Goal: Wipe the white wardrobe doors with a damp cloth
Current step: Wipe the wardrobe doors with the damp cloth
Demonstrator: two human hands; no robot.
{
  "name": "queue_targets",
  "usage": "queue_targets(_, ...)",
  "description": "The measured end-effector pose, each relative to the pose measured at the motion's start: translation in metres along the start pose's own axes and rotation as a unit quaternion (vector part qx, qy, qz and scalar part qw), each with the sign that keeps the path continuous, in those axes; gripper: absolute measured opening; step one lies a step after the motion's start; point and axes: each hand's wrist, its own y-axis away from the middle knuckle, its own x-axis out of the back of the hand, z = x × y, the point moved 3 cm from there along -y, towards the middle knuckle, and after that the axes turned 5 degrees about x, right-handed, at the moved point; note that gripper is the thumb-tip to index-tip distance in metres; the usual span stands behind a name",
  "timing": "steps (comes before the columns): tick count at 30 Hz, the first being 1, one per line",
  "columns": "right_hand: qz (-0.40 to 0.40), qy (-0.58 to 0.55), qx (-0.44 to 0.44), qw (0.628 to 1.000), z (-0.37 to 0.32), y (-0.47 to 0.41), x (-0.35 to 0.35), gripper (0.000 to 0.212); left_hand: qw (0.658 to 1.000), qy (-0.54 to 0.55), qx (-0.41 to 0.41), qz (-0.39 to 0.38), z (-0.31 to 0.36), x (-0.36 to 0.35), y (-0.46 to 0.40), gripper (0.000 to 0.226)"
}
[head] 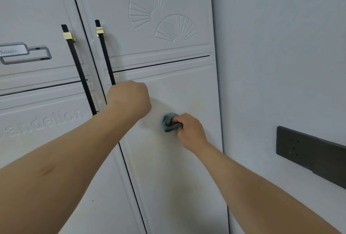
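Note:
Two white wardrobe doors fill the head view: the right door point(168, 168) with embossed fan shapes near its top, and the left door point(37, 102) with raised lettering. Each carries a long black handle with a gold clasp. My left hand point(129, 99) grips the lower part of the right door's handle point(104, 50); the fingers are hidden behind the fist. My right hand point(189, 131) holds a bunched blue-grey cloth point(169, 122) and presses it against the right door's lower panel, just right of my left hand.
The left door's handle point(78, 69) runs parallel and close to the gripped one. A plain white wall point(280, 65) borders the right door. A dark socket panel point(309, 153) is mounted on that wall at the lower right.

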Motion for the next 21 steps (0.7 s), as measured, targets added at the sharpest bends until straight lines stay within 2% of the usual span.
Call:
queue_targets(2,0.085,-0.036,-0.025,0.995,-0.004,-0.017,0.033,0.043,0.994,0.021,-0.05,0.09,0.014,-0.003,-0.005,0.008)
queue_targets(4,0.207,-0.04,-0.049,0.976,-0.01,-0.044,0.073,0.043,0.987,-0.02,-0.076,0.143,0.022,-0.016,-0.012,0.048)
queue_targets(5,0.252,-0.032,-0.048,0.966,-0.012,-0.059,0.09,0.043,0.987,-0.048,-0.071,0.135,0.024,-0.024,-0.015,0.067)
queue_targets(7,0.297,-0.013,-0.032,0.954,-0.012,-0.089,0.113,0.044,0.987,-0.082,-0.066,0.119,0.024,-0.036,-0.019,0.087)
queue_targets(9,0.292,0.024,-0.019,0.956,-0.003,-0.112,0.121,0.043,0.986,-0.086,-0.068,0.128,0.024,-0.042,-0.022,0.096)
queue_targets(13,0.247,0.109,-0.005,0.963,0.023,-0.116,0.106,0.038,0.983,-0.095,-0.078,0.135,0.025,-0.046,-0.026,0.097)
queue_targets(15,0.252,0.109,-0.019,0.961,0.034,-0.099,0.09,0.038,0.982,-0.096,-0.079,0.14,0.026,-0.046,-0.028,0.096)
queue_targets(18,0.26,0.118,-0.017,0.958,0.044,-0.05,0.041,0.028,0.982,-0.091,-0.078,0.149,0.026,-0.048,-0.029,0.095)
queue_targets(21,0.219,0.094,-0.035,0.971,0.045,0.003,-0.01,0.026,0.983,-0.086,-0.074,0.148,0.026,-0.048,-0.03,0.094)
